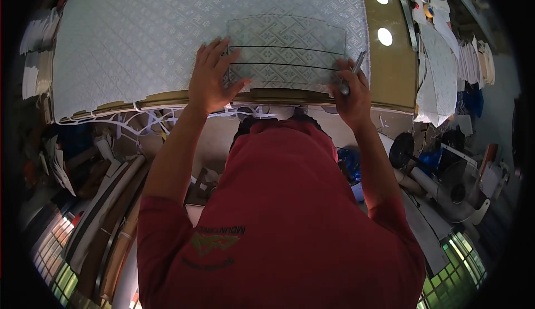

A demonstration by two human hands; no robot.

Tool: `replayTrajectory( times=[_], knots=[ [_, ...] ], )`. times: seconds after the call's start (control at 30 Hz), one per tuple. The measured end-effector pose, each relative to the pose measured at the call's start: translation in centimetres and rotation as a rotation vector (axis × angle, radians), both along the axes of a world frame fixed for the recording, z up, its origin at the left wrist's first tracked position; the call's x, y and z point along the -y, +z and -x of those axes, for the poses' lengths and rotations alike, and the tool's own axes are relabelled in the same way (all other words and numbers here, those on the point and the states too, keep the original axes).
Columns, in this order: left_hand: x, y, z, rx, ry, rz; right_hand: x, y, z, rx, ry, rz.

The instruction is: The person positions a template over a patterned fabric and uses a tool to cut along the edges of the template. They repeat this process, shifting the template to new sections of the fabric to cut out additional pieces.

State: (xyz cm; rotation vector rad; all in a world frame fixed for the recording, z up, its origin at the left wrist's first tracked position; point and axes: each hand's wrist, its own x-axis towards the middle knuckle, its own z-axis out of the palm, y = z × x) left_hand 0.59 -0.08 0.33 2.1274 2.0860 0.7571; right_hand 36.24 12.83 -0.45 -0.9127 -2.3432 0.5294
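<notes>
A clear curved template [287, 50] with two dark lines lies on a pale patterned fabric [156, 36] spread over the table. My left hand [210, 78] presses flat on the template's left edge, fingers spread. At the template's right edge, my right hand [351, 89] grips a grey pen [354, 70], tip down. Both arms come from a red shirt [278, 225] filling the lower view.
The table's bare wooden strip [393, 64] runs along the right of the fabric, reflecting two lights. Papers and cut white pieces [446, 58] lie at the far right. Fabric rolls [106, 220] stand low left; a fan [457, 181] and clutter sit low right.
</notes>
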Motion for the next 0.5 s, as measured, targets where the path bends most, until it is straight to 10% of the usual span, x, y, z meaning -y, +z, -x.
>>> replayTrajectory(
  times=[0.5],
  knots=[
    [0.7,-0.4,0.6,0.132,-0.029,-0.029,-1.8,-5.2,-2.5,-0.269,0.004,0.197]
  ],
)
